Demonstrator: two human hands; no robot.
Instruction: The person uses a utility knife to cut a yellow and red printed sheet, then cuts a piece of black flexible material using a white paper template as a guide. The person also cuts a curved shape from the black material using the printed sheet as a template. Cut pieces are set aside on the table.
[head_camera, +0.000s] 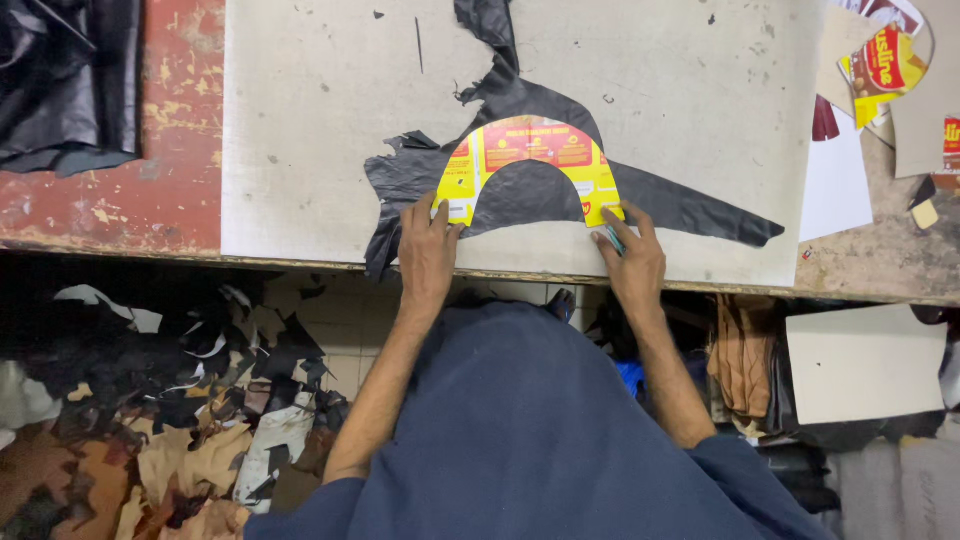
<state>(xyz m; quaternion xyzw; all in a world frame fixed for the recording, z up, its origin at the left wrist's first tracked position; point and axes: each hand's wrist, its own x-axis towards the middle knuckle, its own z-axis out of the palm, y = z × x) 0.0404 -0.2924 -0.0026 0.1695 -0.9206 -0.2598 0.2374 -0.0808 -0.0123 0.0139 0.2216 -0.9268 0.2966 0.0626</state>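
A yellow and red arch-shaped cardboard pattern (528, 148) lies on a ragged piece of black leather (690, 208), on a pale cutting board (300, 120). My left hand (427, 250) presses its fingertips on the arch's left foot, holding it flat. My right hand (630, 262) rests at the arch's right foot and grips a small thin tool (612, 237), its tip against the pattern's edge. The tool is mostly hidden by my fingers.
More black leather (65, 80) is heaped at the far left on the red worn bench (170, 190). Other card patterns (880, 70) and white sheets lie at the right. Leather scraps (180, 440) cover the floor below; a pale board (865, 362) leans under the bench.
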